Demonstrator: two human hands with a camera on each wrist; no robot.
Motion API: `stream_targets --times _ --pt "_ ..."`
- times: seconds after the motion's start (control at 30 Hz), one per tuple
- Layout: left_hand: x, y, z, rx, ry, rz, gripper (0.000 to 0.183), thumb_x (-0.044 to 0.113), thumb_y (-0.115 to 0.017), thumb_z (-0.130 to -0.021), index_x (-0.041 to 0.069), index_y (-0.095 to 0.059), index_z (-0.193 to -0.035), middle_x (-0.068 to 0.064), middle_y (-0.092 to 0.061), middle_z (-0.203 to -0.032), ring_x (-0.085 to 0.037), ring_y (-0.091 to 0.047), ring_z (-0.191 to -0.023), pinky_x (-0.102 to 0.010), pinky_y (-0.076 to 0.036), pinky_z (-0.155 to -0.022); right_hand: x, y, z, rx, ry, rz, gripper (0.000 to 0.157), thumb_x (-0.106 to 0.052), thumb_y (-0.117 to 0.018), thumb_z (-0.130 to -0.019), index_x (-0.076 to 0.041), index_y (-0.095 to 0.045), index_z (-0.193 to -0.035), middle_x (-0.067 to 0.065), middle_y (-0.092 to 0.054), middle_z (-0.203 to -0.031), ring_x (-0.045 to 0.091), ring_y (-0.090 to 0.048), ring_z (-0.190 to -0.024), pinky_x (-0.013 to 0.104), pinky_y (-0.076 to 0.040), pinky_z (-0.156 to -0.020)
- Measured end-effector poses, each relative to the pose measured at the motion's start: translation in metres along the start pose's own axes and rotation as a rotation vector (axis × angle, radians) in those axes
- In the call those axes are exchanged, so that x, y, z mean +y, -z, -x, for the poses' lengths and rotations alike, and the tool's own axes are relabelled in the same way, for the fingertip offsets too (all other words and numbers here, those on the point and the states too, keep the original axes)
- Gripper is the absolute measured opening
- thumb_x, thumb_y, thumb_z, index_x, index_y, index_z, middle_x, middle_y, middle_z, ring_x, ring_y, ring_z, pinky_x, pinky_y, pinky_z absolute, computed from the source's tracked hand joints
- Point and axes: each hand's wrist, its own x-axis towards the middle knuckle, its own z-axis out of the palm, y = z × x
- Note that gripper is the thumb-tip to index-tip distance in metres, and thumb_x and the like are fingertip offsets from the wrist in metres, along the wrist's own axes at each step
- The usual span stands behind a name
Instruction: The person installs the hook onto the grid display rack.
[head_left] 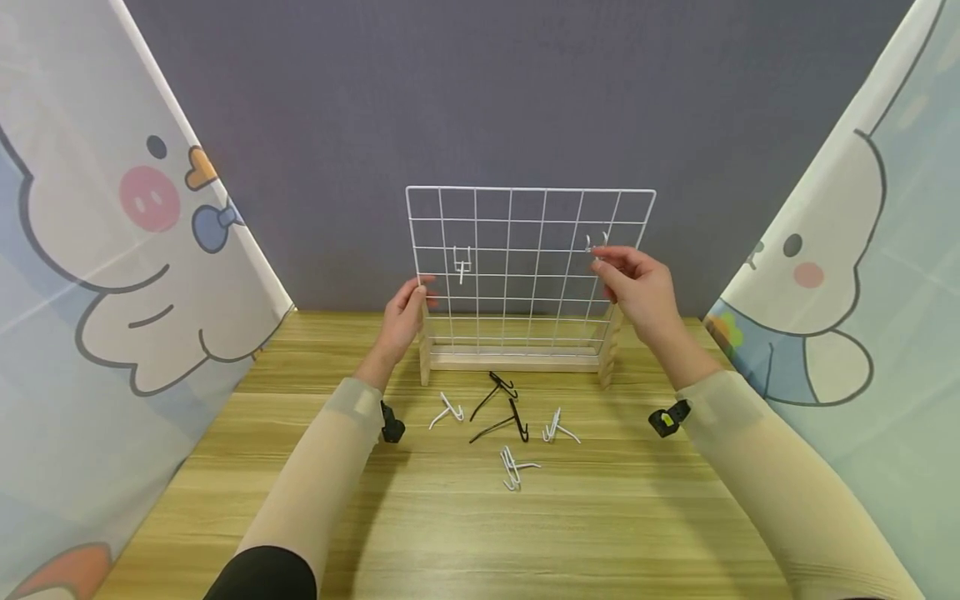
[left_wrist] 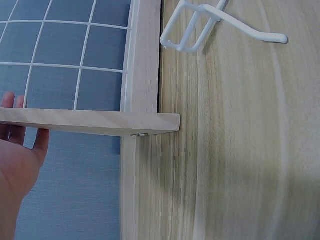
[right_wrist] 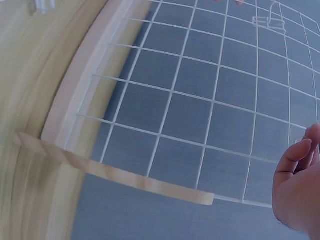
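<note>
A white wire grid rack (head_left: 508, 249) stands upright in a wooden base (head_left: 517, 362). My left hand (head_left: 403, 321) grips its left side, thumb in front and fingers behind; the left wrist view shows them around the wooden side post (left_wrist: 90, 120). At the grid's upper right, my right hand (head_left: 641, 292) pinches a white hook (head_left: 588, 242), its two curved ends showing above the fingertips. The fingers cover the rest of this hook, and I cannot tell whether it bears on the wire. Another white hook (head_left: 462, 267) hangs on the grid's upper left.
On the wooden table (head_left: 600, 517) before the rack lie two black hooks (head_left: 516, 422) and three white hooks (head_left: 512, 468). A grey backdrop (head_left: 525, 92) rises behind, and cartoon-printed cloths (head_left: 810, 275) flank both sides.
</note>
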Motion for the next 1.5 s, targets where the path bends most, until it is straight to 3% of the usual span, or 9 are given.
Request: stream_targets --times 0.17,0.4,0.57,0.73,0.87,1.0,1.17,1.3,1.5 --pt "-0.001 0.000 -0.001 0.006 0.008 -0.016 0.043 0.029 -0.049 -0.119 0.001 -0.061 -0.150 -0.021 -0.072 -0.122 -0.026 -0.071 -0.111 -0.020 -0.037 -0.057 -0.005 -0.006 -0.009 0.013 -0.011 -0.019 0.022 -0.025 -0.078 -0.105 -0.016 -0.080 -0.125 -0.009 -0.068 -0.086 0.008 -0.057 -0.065 0.021 -0.051 -0.061" --pt "-0.001 -0.001 -0.001 0.012 0.003 -0.010 0.043 0.027 -0.049 -0.119 0.001 -0.061 -0.150 -0.030 -0.070 -0.126 -0.047 -0.066 -0.120 -0.020 -0.038 -0.058 -0.011 -0.011 -0.019 0.037 -0.014 -0.073 0.023 -0.021 -0.079 -0.103 -0.012 -0.080 -0.124 -0.010 -0.069 -0.087 0.006 -0.056 -0.064 0.019 -0.050 -0.060" --pt "0.000 -0.001 0.000 0.007 0.000 -0.024 0.043 0.026 -0.047 -0.119 0.000 -0.061 -0.150 -0.033 -0.068 -0.130 -0.047 -0.066 -0.121 -0.020 -0.042 -0.065 -0.009 -0.012 -0.024 0.057 -0.037 -0.077 0.028 -0.018 -0.077 -0.104 -0.004 -0.077 -0.128 -0.012 -0.070 -0.086 0.005 -0.056 -0.062 0.019 -0.051 -0.059" --pt "0.000 -0.001 0.000 0.000 -0.011 -0.016 0.042 0.025 -0.046 -0.120 -0.001 -0.061 -0.150 -0.039 -0.065 -0.134 -0.046 -0.066 -0.121 -0.023 -0.051 -0.089 -0.006 -0.013 -0.026 0.060 -0.064 -0.063 0.030 -0.019 -0.075 -0.105 -0.003 -0.076 -0.130 -0.013 -0.071 -0.087 0.004 -0.055 -0.061 0.018 -0.052 -0.060" --pt "-0.002 0.000 -0.001 0.007 -0.023 -0.013 0.043 0.025 -0.047 -0.119 -0.003 -0.061 -0.150 -0.037 -0.066 -0.131 -0.034 -0.070 -0.114 -0.030 -0.052 -0.092 -0.005 -0.012 -0.026 0.048 -0.077 -0.040 0.032 -0.022 -0.072 -0.108 -0.003 -0.075 -0.134 -0.016 -0.076 -0.092 0.003 -0.056 -0.063 0.018 -0.052 -0.062" --pt "-0.002 0.000 -0.001 0.008 -0.031 -0.011 0.044 0.025 -0.047 -0.119 -0.005 -0.060 -0.149 -0.036 -0.066 -0.129 -0.019 -0.072 -0.107 -0.028 -0.053 -0.092 -0.005 -0.011 -0.026 0.041 -0.087 -0.034 0.033 -0.022 -0.069 -0.109 -0.004 -0.074 -0.136 -0.014 -0.079 -0.095 0.004 -0.056 -0.063 0.019 -0.052 -0.061" --pt "-0.001 0.000 0.000 0.001 -0.024 0.007 0.043 0.025 -0.047 -0.119 -0.002 -0.061 -0.150 -0.040 -0.065 -0.132 -0.035 -0.069 -0.114 -0.020 -0.048 -0.076 -0.003 -0.010 -0.026 0.023 -0.091 -0.032 0.034 -0.022 -0.068 -0.110 -0.005 -0.073 -0.138 -0.011 -0.080 -0.099 0.005 -0.057 -0.063 0.019 -0.052 -0.060" --pt "0.000 0.000 0.001 0.003 -0.013 0.001 0.042 0.026 -0.048 -0.119 0.000 -0.062 -0.150 -0.039 -0.066 -0.132 -0.044 -0.066 -0.118 -0.021 -0.046 -0.072 -0.002 -0.010 -0.025 0.014 -0.086 -0.049 0.034 -0.022 -0.069 -0.110 -0.005 -0.073 -0.140 -0.011 -0.080 -0.099 0.006 -0.057 -0.062 0.020 -0.051 -0.059" --pt "-0.001 -0.001 -0.001 0.007 -0.027 -0.022 0.042 0.025 -0.048 -0.119 0.000 -0.062 -0.149 -0.037 -0.066 -0.131 -0.014 -0.071 -0.104 -0.032 -0.052 -0.087 0.000 -0.010 -0.024 0.037 -0.043 -0.040 0.031 -0.024 -0.067 -0.110 -0.008 -0.076 -0.135 -0.009 -0.079 -0.099 0.006 -0.057 -0.061 0.021 -0.054 -0.060"
